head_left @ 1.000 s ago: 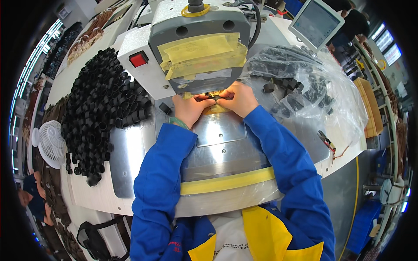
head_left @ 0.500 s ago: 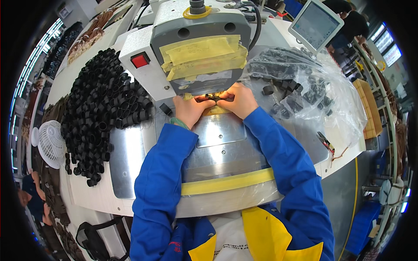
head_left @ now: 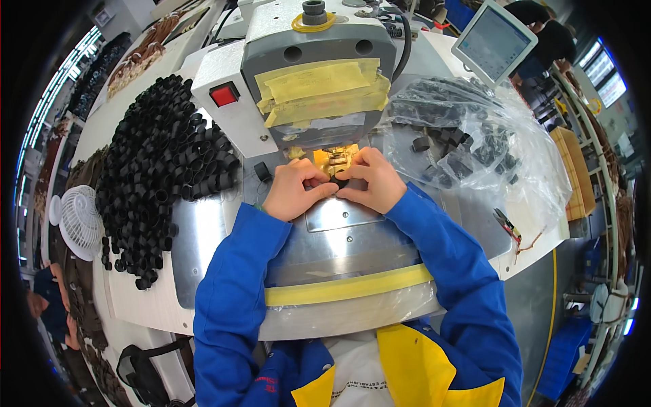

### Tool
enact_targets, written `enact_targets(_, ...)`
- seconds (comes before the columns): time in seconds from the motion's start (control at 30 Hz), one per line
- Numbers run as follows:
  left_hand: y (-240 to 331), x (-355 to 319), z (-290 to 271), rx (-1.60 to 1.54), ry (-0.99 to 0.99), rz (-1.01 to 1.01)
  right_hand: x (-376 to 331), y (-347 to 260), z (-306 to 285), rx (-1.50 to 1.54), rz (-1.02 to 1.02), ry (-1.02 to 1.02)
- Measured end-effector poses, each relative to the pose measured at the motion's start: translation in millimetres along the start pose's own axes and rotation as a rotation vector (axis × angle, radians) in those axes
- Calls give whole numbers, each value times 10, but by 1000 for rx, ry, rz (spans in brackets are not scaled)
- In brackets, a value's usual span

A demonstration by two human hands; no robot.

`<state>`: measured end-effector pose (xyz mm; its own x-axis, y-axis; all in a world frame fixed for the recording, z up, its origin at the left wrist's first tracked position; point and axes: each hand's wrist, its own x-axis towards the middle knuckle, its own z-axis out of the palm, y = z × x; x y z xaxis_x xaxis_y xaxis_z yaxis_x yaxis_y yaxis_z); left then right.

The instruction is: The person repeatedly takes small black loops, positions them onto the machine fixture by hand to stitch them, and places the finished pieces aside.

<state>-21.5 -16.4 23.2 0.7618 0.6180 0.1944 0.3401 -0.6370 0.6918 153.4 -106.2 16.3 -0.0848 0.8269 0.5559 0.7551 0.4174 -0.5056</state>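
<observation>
1. Workshop shelving (head_left: 597, 146) lines the right-hand side of a busy factory floor, where a person in dark clothing (head_left: 555, 39) stands beyond a tilted display screen (head_left: 494, 42).

2. At the center, a grey-and-white machine head (head_left: 369, 64), apparently of an industrial sewing machine, overhangs a shiny metal plate (head_left: 325, 254); a red switch (head_left: 224, 95) sits on its left flank.

3. Close below the head, the left hand (head_left: 293, 190) pinches a small black piece (head_left: 339, 181) between thumb and forefinger, its other fingers curled.

4. Opposite, the right hand (head_left: 374, 182) grips the same piece, thumb and forefinger pressed together; the two thumbs almost meet, probably to steady something so small from both sides. Fingers hide most of its shape.

5. Light falls on a brass-colored fixture (head_left: 333, 160) just beyond the fingertips; holding the piece there presumably keeps it in clear sight.

6. Black loops (head_left: 159, 146) lie heaped to the left, likely to be within easy reach, with one loose loop (head_left: 262, 171) beside the left hand.

7. Clear plastic bagging (head_left: 539, 163) spreads at right over more black loops. Red-handled nippers (head_left: 507, 225) rest near the table's right edge, seemingly kept handy.
</observation>
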Motion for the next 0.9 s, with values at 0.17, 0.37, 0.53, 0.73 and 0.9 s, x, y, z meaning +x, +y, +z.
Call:
enact_targets(0.17,-97,-16,26,-138,-27,73,76,-192,174,-197,236,-71)
enact_targets(0.37,-137,92,120,54,163,551,-63,-323,135,-101,169,-116)
enact_targets(0.53,-102,53,-15,-45,-43,182,-27,-177,-36,59,74,-245)
enact_targets(0.73,-70,160,117,-272,105,-247,114,247,65,-36,-4,-58)
enact_targets(0.9,-244,224,244,-237,233,-272,140,255,163,-25,164,38)
